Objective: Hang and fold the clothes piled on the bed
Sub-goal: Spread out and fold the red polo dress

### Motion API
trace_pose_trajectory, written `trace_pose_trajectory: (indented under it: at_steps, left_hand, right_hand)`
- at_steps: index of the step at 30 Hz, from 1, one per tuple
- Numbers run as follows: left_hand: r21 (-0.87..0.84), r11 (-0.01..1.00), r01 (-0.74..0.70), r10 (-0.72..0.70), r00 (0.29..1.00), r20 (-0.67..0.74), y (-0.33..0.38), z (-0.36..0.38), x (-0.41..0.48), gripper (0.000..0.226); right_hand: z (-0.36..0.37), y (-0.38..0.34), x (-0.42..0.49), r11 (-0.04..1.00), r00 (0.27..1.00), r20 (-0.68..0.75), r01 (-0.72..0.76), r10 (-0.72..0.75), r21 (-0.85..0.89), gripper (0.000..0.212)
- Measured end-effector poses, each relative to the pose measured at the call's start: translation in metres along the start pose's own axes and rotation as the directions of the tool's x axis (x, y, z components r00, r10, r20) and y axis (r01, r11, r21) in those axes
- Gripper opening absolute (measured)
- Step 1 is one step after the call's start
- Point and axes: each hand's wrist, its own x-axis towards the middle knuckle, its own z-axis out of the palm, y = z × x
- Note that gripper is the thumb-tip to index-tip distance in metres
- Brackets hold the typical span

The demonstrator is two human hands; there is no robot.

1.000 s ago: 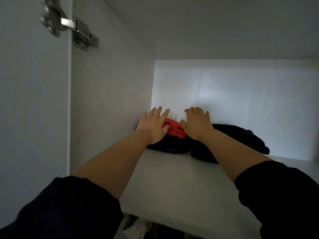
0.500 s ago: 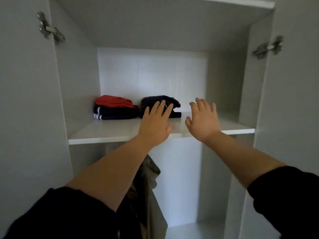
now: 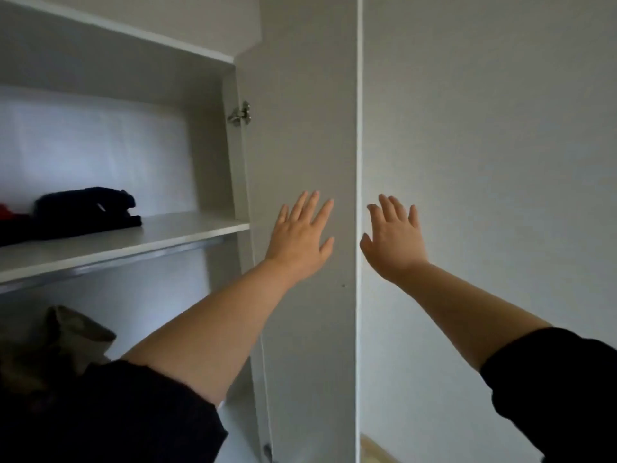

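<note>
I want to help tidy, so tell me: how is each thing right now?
Wardrobe door: open.
Dark clothes: folded, lying on the shelf.
Olive garment: below the shelf, partly hidden.
Left hand: fingers spread, holding nothing.
Right hand: fingers spread, holding nothing.

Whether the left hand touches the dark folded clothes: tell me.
Apart. The head view shows the left hand in front of the door, well right of the dark folded clothes, with bare shelf between.

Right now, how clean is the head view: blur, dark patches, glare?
Head view: dim, even light with no glare; the left hand and right hand look slightly soft, with smeared fingertips; the dark folded clothes on the shelf sink into shadow, folds barely readable; the door edge is crisp.
</note>
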Motion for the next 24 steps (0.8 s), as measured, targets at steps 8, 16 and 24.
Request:
trace_pose_trajectory:
  at_steps: [8,16,24]
  left_hand:
    - [-0.27,0.938,-0.217,0.222,0.975,-0.01,0.292,0.005,0.014,0.067]
    - [-0.492,0.773,-0.4,0.47,0.882,0.021,0.579,0.02,-0.011,0.066]
    - [-0.577,0.586,-0.569,0.695,0.719,-0.003,0.778,0.06,-0.012,0.068]
  right_hand:
    - [-0.09,0.243,-0.156,0.944,0.97,0.079,-0.202,0.23,-0.262,0.056]
    - [-0.176,0.452,-0.315,0.791,0.864,0.111,-0.388,0.491,-0.473,0.056]
    - [-0.188,0.6,-0.433,0.608,0.691,0.064,-0.585,0.72,-0.536,0.055]
